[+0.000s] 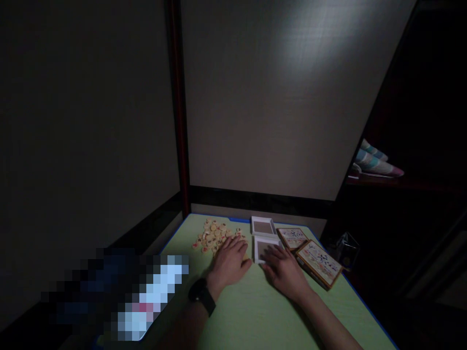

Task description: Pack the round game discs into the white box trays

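Note:
Round, pale Chinese chess pieces [211, 235] with red and dark markings lie in a loose heap on the far left of the green table [241, 311]. My left hand [229, 262], a dark watch [202, 293] on its wrist, rests palm down with fingers stretched over the heap's right side. Whatever lies under that palm is hidden. Two shallow white-rimmed trays [264, 234] with brown bottoms stand one behind the other. Over the nearer tray [257, 251] my right hand [286, 274] reaches with its fingers spread, and nothing shows in them.
Two decorated flat boxes [321, 262] lie to the right, overlapping at a corner. A pixelated bright patch [153, 296] covers the table's left edge. Behind rises a grey panel wall [266, 121]. Patterned fabric [377, 160] sits on a dark shelf at right.

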The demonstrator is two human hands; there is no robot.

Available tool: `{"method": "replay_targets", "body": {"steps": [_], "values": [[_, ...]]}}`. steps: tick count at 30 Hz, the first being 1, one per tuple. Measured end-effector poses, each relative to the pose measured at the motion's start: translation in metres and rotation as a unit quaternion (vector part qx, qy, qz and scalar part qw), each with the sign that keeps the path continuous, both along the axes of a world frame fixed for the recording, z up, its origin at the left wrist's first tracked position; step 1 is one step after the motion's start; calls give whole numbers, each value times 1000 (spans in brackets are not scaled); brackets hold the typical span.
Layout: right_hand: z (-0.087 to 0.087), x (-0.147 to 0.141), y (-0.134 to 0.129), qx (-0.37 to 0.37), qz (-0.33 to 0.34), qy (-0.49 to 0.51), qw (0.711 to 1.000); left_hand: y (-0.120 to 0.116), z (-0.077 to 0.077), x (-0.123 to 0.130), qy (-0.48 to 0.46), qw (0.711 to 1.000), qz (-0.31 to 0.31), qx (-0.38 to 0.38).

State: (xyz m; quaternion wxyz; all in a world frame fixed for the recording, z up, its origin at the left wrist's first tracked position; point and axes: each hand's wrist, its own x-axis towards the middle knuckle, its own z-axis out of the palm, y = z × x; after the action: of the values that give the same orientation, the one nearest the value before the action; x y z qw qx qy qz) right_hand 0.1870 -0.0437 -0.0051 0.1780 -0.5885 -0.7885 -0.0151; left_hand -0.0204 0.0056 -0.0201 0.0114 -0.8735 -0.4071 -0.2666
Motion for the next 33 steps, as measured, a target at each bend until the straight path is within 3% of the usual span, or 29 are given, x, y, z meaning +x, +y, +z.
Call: {"method": "replay_targets", "body": {"steps": [3,8,13,20,22,29,33], "values": [[0,1,1,18,15,14,1000,6,7,-3,-64,997,24,22],[6,0,-1,25,16,8,1000,24,23,-21,-163,975,147,42],[16,-7,-9,-17,-4,-38,999,19,37,-40,-125,966,223,-25],[17,-13,-14,-32,15,-71,997,-24,29,-38,-13,991,97,-93],[17,-13,-14,-25,11,-70,997,-29,24,-36,1,990,88,-109],[16,-15,-14,-27,28,-62,997,-32,22,-37,22,977,94,-190],[17,-19,-18,-31,60,-58,996,-24,18,-40,-68,973,74,-207]]}}
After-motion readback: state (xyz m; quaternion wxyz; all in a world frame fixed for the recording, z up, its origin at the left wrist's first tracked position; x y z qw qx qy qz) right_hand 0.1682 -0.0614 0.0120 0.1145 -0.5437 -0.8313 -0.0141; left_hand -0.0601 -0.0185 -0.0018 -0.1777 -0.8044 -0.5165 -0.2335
